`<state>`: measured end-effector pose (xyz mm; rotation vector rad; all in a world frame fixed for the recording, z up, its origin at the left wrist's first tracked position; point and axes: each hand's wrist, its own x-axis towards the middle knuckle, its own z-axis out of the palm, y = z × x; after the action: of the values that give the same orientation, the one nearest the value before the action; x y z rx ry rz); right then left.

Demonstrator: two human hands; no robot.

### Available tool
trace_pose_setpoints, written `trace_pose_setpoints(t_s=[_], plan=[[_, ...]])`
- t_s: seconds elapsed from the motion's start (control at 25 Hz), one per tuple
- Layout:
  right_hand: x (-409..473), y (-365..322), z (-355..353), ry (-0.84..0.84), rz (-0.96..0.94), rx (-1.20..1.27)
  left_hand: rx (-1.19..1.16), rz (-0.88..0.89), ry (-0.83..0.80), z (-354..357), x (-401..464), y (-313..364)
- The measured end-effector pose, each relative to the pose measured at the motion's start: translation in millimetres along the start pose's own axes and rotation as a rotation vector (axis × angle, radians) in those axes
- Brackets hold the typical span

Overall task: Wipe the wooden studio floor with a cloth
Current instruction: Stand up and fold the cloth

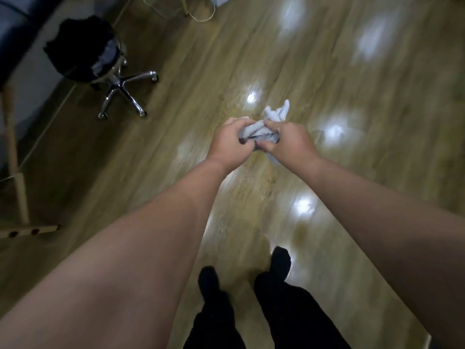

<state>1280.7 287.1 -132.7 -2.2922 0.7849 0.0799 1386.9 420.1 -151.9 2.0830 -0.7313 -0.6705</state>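
Above the wooden floor, a bunched pale grey-white cloth hangs between 2 hands held out together. Left hand and right hand both curl their fingers around it, loose ends poking past the right hand.

White-grey cloth, tan wood-grain floor

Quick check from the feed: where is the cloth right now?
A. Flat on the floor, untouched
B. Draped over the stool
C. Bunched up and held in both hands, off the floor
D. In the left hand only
C: the left hand and right hand both grip the bunched cloth above the wooden floor; the stool stands apart.
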Motion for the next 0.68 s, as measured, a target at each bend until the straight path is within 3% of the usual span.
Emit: trace_pose_setpoints(t_s=[0.36, 0.68], plan=[[-148.6, -120.4, -66.4, 0.299, 0.067, -0.079, 0.179, 0.421, -0.010, -110.6, -101.0, 116.4], [-265.3, -235.4, -146.6, 0.488, 0.061, -0.098, 0.044, 0.516, 0.023, -200.0, -201.6, 229.8]])
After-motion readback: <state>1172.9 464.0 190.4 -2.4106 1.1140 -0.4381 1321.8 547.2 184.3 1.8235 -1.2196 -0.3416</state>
